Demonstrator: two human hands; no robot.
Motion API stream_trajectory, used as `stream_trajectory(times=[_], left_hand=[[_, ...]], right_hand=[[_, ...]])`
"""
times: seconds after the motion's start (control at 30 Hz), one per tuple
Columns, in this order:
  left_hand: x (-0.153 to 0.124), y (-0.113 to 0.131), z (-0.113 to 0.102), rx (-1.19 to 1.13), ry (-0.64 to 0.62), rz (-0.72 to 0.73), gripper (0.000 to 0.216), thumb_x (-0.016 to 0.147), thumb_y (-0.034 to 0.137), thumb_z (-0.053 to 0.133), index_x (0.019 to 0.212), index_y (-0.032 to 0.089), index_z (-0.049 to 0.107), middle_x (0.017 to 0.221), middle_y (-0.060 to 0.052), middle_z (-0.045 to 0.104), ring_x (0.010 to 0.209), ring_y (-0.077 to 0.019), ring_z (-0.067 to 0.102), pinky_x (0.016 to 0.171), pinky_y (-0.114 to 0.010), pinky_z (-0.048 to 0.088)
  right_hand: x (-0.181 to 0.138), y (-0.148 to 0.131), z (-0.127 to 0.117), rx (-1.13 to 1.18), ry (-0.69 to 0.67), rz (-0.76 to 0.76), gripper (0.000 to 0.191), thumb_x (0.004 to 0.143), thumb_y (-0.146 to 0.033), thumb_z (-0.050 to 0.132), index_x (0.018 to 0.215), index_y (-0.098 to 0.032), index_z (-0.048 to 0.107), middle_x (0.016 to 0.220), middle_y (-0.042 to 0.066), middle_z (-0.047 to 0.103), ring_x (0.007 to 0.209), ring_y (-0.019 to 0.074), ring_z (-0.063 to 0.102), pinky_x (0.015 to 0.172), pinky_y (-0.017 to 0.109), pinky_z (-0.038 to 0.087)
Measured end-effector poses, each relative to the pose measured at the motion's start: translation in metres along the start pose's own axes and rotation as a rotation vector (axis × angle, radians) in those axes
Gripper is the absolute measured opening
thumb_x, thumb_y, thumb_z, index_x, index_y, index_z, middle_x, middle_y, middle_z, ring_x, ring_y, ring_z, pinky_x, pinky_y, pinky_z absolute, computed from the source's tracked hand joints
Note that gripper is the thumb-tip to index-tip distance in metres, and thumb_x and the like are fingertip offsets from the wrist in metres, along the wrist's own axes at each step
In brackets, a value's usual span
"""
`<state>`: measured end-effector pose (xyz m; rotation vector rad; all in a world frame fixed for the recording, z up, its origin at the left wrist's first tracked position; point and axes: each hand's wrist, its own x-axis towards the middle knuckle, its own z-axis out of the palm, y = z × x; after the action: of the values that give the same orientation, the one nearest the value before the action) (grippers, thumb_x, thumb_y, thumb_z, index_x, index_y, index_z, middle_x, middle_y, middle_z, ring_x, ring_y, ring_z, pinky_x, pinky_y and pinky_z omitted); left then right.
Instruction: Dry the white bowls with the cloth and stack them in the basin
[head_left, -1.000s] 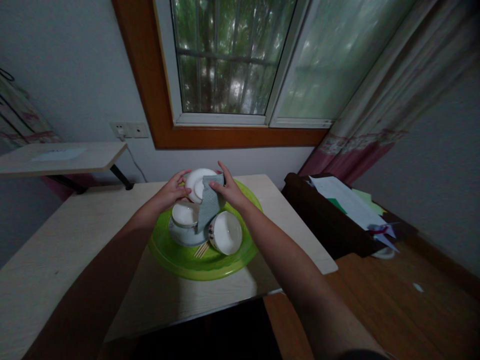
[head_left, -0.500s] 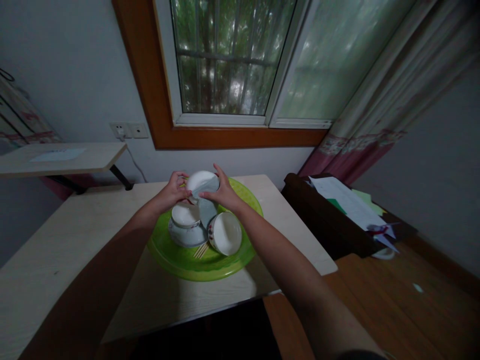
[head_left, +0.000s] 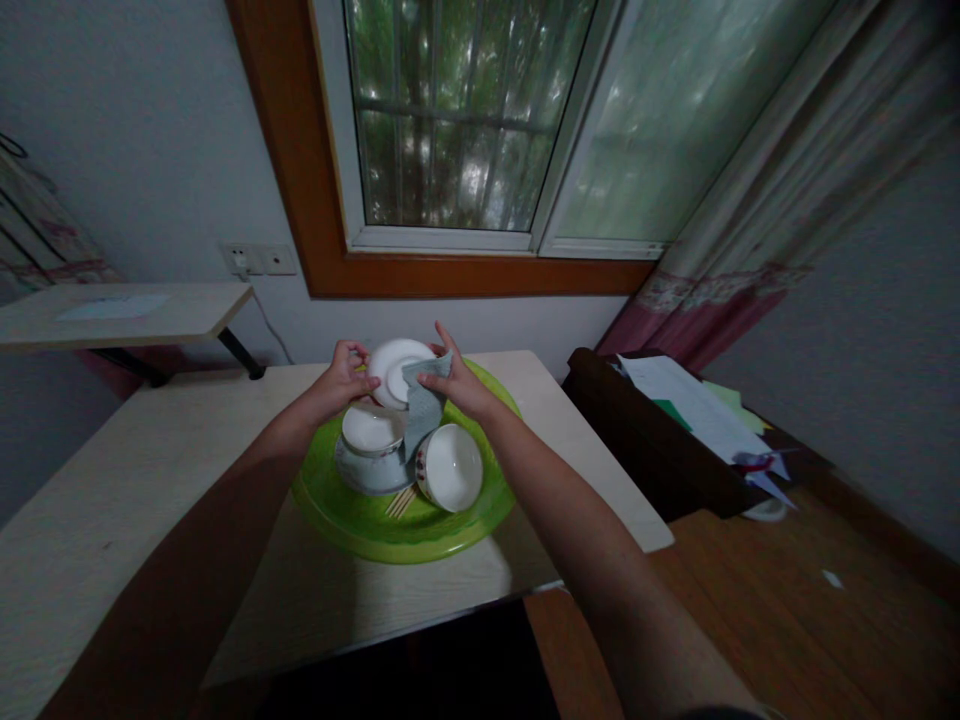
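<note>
Over the far part of a round green tray (head_left: 420,550), a small white plate (head_left: 394,365) is held up, a round ring showing on its face. My left hand (head_left: 345,383) is closed on the plate's left edge. At its right edge my right hand (head_left: 463,385) pinches a grey-green cloth (head_left: 424,408) against the plate, and the cloth hangs down between the dishes. Below my left hand a white bowl (head_left: 371,428) rests on another pale dish (head_left: 373,472). A second bowl (head_left: 456,468) with a patterned outside lies tilted at the right, beside some chopsticks (head_left: 403,500).
The tray stands on a light wooden table (head_left: 600,470). A raised shelf (head_left: 150,310) with a paper sheet is at the left. Behind the table are the wall and window (head_left: 465,130). To the right, a dark brown piece of furniture (head_left: 630,420) carries papers.
The plate has turned, so that its ringed face now shows. My right hand has shifted slightly right with the cloth, which covers less of the plate.
</note>
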<state>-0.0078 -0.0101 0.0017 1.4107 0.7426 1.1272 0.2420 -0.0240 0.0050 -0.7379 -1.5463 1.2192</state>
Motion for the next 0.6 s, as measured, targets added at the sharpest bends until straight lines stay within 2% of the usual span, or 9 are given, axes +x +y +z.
stream_trajectory(times=[0.2, 0.37, 0.47, 0.6], left_hand=[[0.001, -0.001, -0.001, 0.025, 0.01, -0.018, 0.074, 0.063, 0.032, 0.089, 0.109, 0.026, 0.031, 0.104, 0.0, 0.051, 0.072, -0.012, 0.064, 0.054, -0.023, 0.055], [0.003, -0.004, -0.001, 0.055, -0.012, -0.015, 0.071, 0.063, 0.029, 0.088, 0.105, 0.026, 0.031, 0.101, 0.001, 0.052, 0.068, -0.0102, 0.064, 0.053, -0.022, 0.055], [0.004, -0.006, -0.001, 0.052, -0.023, 0.002, 0.072, 0.063, 0.028, 0.089, 0.104, 0.026, 0.031, 0.099, 0.002, 0.053, 0.067, -0.0099, 0.065, 0.053, -0.022, 0.055], [0.003, -0.005, 0.0, 0.07, -0.022, 0.027, 0.069, 0.065, 0.03, 0.088, 0.104, 0.027, 0.03, 0.102, 0.002, 0.051, 0.068, -0.0114, 0.066, 0.051, -0.021, 0.055]], right_hand=[[0.0, 0.0, 0.0, -0.128, -0.025, 0.014, 0.132, 0.06, -0.041, 0.091, 0.163, -0.03, 0.008, 0.151, 0.01, 0.042, 0.128, 0.028, 0.055, 0.114, 0.047, 0.043], [0.002, 0.009, 0.007, -0.385, 0.101, -0.051, 0.134, 0.052, -0.046, 0.095, 0.162, -0.025, 0.021, 0.155, 0.014, 0.038, 0.141, 0.0315, 0.041, 0.122, 0.048, 0.031], [0.002, 0.009, 0.014, -0.436, 0.175, -0.067, 0.128, 0.056, -0.054, 0.092, 0.16, -0.021, 0.025, 0.154, 0.016, 0.039, 0.139, 0.0315, 0.043, 0.12, 0.047, 0.033], [0.0, 0.002, 0.016, -0.394, 0.213, -0.038, 0.112, 0.069, -0.06, 0.083, 0.159, -0.023, 0.027, 0.15, 0.014, 0.045, 0.134, 0.0298, 0.048, 0.118, 0.048, 0.037]])
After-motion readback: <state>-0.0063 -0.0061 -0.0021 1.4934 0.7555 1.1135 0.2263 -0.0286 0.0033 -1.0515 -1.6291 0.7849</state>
